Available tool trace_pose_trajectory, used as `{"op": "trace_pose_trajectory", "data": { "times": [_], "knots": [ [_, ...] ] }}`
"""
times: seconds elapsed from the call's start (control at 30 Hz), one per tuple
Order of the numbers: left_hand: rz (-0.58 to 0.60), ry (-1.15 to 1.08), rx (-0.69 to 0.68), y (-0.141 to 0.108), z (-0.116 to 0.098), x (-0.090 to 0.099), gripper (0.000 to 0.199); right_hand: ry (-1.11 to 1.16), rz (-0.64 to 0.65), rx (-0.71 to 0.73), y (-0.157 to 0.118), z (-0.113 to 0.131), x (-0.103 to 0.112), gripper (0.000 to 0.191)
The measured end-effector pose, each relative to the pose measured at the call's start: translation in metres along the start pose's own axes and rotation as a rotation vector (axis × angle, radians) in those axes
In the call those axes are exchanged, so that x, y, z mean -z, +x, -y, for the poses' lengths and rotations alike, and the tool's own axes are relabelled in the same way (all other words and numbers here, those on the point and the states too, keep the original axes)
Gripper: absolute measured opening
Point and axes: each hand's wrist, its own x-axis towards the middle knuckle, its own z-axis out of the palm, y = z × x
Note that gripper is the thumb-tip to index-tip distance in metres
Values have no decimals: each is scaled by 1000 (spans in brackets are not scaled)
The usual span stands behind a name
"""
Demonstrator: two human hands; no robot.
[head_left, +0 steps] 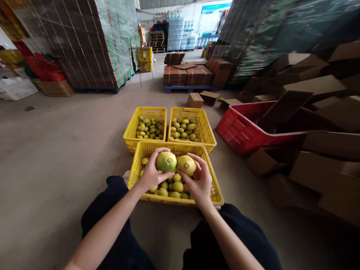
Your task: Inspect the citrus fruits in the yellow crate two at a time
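My left hand (152, 173) is wrapped round a greenish-yellow lemon (165, 162), its stem end facing me. Beside it, my right hand (201, 180) grips a yellower lemon (186, 166). Both fruits are held up side by side over the near yellow crate (174, 201), which holds several loose lemons (178, 186). Behind that crate stand a left yellow crate (130, 137) and a right yellow crate (206, 135), each with yellow and green lemons inside. My hands and the held fruits hide part of the near crate's contents.
A red crate (239, 137) with cardboard in it stands at the right, amid piled open boxes (312, 168). Flattened cartons (197, 77) lie on a blue pallet (182, 89) ahead. Tall wrapped stacks (112, 41) rise on both sides. My knees flank the near crate.
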Motion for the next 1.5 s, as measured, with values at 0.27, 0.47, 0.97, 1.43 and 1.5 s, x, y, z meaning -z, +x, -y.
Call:
{"op": "trace_pose_trajectory", "data": {
  "times": [0.27,0.47,0.97,1.43,1.5],
  "knots": [
    [31,55,-19,-2,6,1,56,-14,-15,58,1,1,-6,48],
    [29,91,-39,-3,1,2,54,3,0,56,0,3,-4,47],
    [141,-217,575,1,-8,9,57,254,366,-604,2,22,5,41],
    [125,-284,1098,3,16,-4,77,394,345,-1201,10,8,-5,51],
    [134,-264,1089,3,14,-4,79,387,341,-1215,10,9,-6,51]
  ]
}}
